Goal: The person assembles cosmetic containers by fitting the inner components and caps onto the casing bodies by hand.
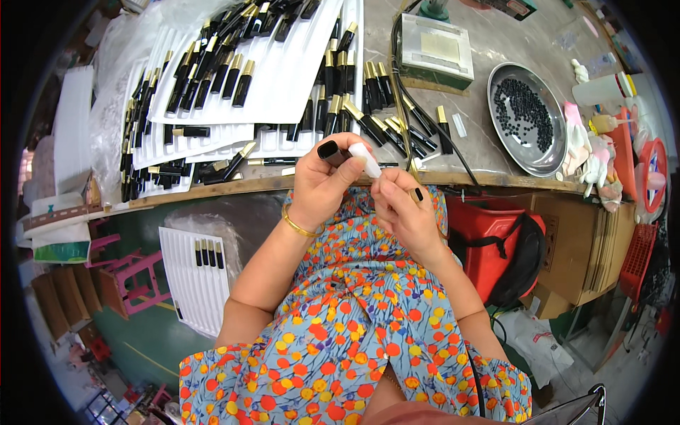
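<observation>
My left hand (322,185) is closed round a black tube (330,151), whose squarish end points up and left. A small white piece (365,161) lies between my two hands, its upper end by my left thumb. The fingertips of my right hand (405,209) pinch its lower end. That same hand also has a small black piece with a gold edge (416,194) tucked in its fingers; most of it is hidden. Just beyond my hands, black tubes with gold necks (365,122) lie loose on the table.
White ribbed trays (262,85) heaped with black tubes cover the table's left. A metal dish (526,159) of small black parts stands at right, with a boxy device (435,49) behind dark cables (399,71). Another tray (191,283) sits low at left; a red chair (489,248) is at right.
</observation>
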Tool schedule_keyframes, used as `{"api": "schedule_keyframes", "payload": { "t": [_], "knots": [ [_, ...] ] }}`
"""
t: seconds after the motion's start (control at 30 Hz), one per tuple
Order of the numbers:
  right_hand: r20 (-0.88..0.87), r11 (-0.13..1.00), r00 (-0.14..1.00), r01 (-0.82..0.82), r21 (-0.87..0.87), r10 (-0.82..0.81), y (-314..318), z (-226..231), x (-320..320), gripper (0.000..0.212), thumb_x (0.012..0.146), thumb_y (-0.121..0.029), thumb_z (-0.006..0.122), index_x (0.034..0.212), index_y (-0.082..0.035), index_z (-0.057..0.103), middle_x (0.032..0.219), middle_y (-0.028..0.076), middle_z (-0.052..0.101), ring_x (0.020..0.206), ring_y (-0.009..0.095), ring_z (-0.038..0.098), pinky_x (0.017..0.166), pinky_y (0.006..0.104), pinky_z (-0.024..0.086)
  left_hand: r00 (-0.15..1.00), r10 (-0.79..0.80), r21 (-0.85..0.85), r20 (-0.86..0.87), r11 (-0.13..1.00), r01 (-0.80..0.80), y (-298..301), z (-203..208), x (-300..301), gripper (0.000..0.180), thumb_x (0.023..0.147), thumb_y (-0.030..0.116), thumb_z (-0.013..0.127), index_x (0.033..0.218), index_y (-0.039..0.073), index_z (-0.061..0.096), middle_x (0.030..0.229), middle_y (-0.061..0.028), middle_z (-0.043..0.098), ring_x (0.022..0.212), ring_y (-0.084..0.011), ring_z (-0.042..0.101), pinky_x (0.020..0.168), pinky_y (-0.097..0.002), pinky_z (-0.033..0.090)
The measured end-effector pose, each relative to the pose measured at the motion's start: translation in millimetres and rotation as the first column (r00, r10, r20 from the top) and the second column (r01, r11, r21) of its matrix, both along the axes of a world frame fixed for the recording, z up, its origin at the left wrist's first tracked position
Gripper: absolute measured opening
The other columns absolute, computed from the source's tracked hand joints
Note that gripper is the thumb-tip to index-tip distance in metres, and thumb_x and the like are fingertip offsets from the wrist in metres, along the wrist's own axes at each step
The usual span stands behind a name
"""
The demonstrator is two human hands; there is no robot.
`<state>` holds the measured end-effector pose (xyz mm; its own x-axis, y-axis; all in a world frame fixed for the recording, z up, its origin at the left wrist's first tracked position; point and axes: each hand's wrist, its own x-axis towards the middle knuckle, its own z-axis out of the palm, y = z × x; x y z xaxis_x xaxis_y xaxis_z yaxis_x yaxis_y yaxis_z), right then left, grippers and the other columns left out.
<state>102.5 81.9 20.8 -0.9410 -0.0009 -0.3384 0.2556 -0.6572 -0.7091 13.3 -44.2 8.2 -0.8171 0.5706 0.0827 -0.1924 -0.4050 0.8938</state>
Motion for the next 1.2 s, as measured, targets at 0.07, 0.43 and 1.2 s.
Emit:
{"api": "schedule_keyframes", "payload": {
  "t": [0.07, 0.43, 1.2],
  "knots": [
    [-0.019, 1.000, 1.000, 0.022, 0.011, -0.022, 0, 0, -1, 0.018, 0.089, -0.020, 0.048, 0.089, -0.002, 0.051, 0.062, -0.004, 0.041, 0.045, 0.001, 0.029, 0.040, 0.0168, 0.026, 1.000, 0.011, 0.008, 0.022, 1.000, -0.012, 1, -1, 0, 0.017, 0.085, 0.009, 0.056, 0.098, -0.001, 0.053, 0.091, -0.0049, 0.057, 0.081, -0.0077, 0.053, 0.072, -0.0208, 0.043],
    [0.060, 0.992, 0.995, 0.088, -0.095, -0.082, -4, -17, -3, 0.015, 0.088, -0.015, 0.050, 0.087, -0.001, 0.053, 0.065, -0.003, 0.043, 0.044, 0.000, 0.029, 0.040, 0.0160, 0.025, 0.967, 0.055, 0.135, 0.248, 0.987, -0.091, 9, -32, 11, 0.018, 0.087, 0.011, 0.053, 0.100, 0.000, 0.050, 0.092, -0.0072, 0.052, 0.068, -0.0084, 0.043, 0.065, -0.0209, 0.038],
    [0.063, 0.986, 0.994, 0.093, -0.139, -0.085, -9, -23, -9, 0.018, 0.090, -0.015, 0.048, 0.093, 0.001, 0.054, 0.067, -0.001, 0.045, 0.043, 0.001, 0.031, 0.038, 0.0174, 0.027, 0.945, 0.113, 0.124, 0.308, 0.980, -0.157, 10, -30, 10, 0.018, 0.087, 0.010, 0.052, 0.102, -0.001, 0.050, 0.089, -0.0065, 0.053, 0.069, -0.0074, 0.044, 0.065, -0.0205, 0.038]
  ]
}}
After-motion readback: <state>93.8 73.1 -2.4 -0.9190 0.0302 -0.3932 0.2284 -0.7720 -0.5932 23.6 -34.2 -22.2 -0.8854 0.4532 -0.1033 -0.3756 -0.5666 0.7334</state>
